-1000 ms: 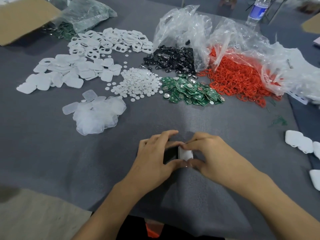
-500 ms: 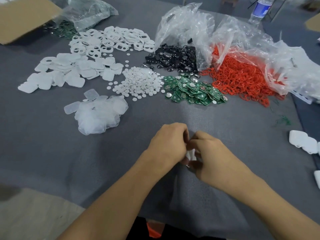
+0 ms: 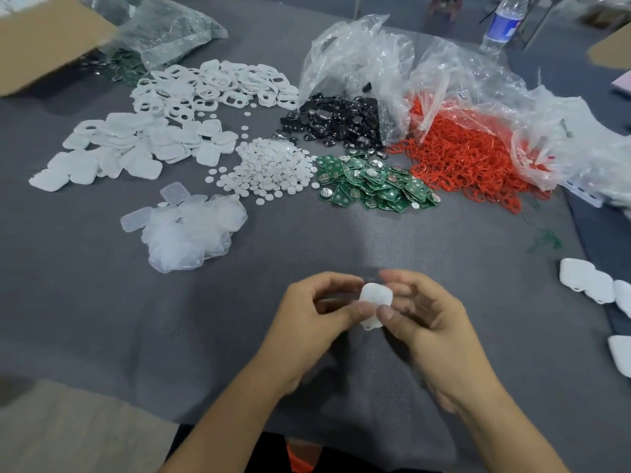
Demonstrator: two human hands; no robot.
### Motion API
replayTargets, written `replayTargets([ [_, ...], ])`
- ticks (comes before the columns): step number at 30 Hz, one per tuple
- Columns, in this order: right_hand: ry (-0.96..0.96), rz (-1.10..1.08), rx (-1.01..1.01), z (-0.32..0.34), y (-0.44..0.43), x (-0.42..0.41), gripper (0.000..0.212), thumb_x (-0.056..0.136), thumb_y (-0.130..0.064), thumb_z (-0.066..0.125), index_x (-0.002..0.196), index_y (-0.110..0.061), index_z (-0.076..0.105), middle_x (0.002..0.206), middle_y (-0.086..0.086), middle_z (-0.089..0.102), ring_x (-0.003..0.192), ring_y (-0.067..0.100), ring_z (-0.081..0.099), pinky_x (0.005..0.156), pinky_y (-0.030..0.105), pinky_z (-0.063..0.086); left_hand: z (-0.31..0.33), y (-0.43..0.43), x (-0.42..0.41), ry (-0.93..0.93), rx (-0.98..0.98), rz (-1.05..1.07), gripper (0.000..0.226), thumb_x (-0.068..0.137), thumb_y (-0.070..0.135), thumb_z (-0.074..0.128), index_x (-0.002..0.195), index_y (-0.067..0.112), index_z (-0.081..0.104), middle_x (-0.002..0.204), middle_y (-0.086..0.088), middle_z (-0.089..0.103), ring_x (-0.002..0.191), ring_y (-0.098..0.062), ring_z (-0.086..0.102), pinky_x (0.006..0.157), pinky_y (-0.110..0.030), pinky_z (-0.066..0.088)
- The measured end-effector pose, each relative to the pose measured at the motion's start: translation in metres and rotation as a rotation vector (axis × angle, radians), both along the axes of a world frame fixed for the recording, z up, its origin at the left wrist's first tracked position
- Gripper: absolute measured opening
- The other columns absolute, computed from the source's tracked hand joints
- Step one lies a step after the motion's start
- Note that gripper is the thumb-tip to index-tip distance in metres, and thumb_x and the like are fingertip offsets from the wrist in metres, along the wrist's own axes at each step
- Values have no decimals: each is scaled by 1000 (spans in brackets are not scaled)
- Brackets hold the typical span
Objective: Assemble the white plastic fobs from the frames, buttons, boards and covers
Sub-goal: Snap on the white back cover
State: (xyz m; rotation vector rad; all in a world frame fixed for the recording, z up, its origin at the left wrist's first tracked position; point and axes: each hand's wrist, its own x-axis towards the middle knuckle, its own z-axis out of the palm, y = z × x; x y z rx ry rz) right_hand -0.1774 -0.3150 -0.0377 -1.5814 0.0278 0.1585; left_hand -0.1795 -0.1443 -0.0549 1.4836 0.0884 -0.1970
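Note:
A white plastic fob [image 3: 375, 302] is held just above the grey table between both hands at the front centre. My left hand [image 3: 312, 314] pinches its left edge with thumb and fingers. My right hand [image 3: 426, 322] pinches its right side, thumb on the front face. Farther back lie heaps of parts: white frames [image 3: 211, 90], white covers [image 3: 136, 148], small round white buttons [image 3: 269, 169], green boards [image 3: 372, 186], black discs [image 3: 338, 121] and translucent covers [image 3: 191, 230].
A heap of red rings [image 3: 464, 158] spills from clear plastic bags [image 3: 426, 73] at the back right. Finished white fobs [image 3: 594, 285] lie at the right edge. A cardboard box [image 3: 44, 39] sits at the back left and a water bottle [image 3: 502, 22] at the back right.
Both hands have lifted slightly and opened apart, so the white fob now shows plainly between them. Half a second ago the left hand was curled over it.

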Motion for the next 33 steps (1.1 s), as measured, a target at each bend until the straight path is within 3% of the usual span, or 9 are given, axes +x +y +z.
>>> replayTargets([
  [4,-24,-1,-38,2,5,-10,37,91,3,66,109,-28,74,98,4,76,93,21,73,82,29,56,0,-4,-15,-59,-23,21,12,95,18,73,103,26,77,101,2,79,97,-16,76,79,-29,61],
  [7,-139,51,-229,8,4,-14,14,89,-21,75,100,-30,74,91,-1,76,88,14,73,80,23,56,-4,1,-17,-272,291,68,28,91,9,77,102,35,79,97,17,76,92,-4,73,80,-19,56],
  [10,-221,-28,-408,5,3,-14,20,85,-13,78,93,-31,78,86,-7,72,81,13,72,76,18,55,-8,2,-18,-425,472,100,28,86,11,81,104,32,77,97,21,74,91,3,70,80,-9,49],
  [13,-151,-94,-194,-2,5,-16,25,88,-2,72,92,-25,80,89,1,73,78,20,74,71,24,59,-8,-1,-23,-287,298,100,17,87,36,78,104,36,78,99,24,76,97,3,71,85,-9,49],
  [18,-107,-137,-113,-13,11,-22,25,89,2,69,90,-22,78,90,10,74,82,25,75,69,28,61,-12,-9,-25,-236,242,157,16,90,19,76,96,34,78,93,17,78,91,-4,74,85,-32,60],
  [24,-156,-154,-276,-21,14,-22,31,90,4,68,83,-26,70,86,6,71,75,21,73,72,49,62,-9,-14,-24,-315,426,187,18,87,8,78,84,26,77,82,20,74,84,0,72,75,-9,49],
  [27,-200,-153,-341,-21,15,-22,29,88,2,71,81,-26,70,84,-2,69,75,17,72,69,42,62,-10,-15,-23,-333,473,183,20,88,4,76,86,24,78,83,18,74,87,-1,71,76,-8,48],
  [30,-355,-80,-526,-14,9,-21,28,83,-4,78,88,-32,74,85,-12,69,81,7,69,72,16,53,-10,-9,-24,-391,466,192,23,87,0,75,92,22,79,89,17,74,92,-2,71,82,-12,50],
  [33,-361,-11,-572,-11,2,-18,33,82,-4,78,99,-32,76,91,-15,70,84,7,69,75,11,48,-11,-5,-25,-339,347,166,14,90,20,78,101,29,78,97,18,75,98,-3,71,86,-14,51],
])
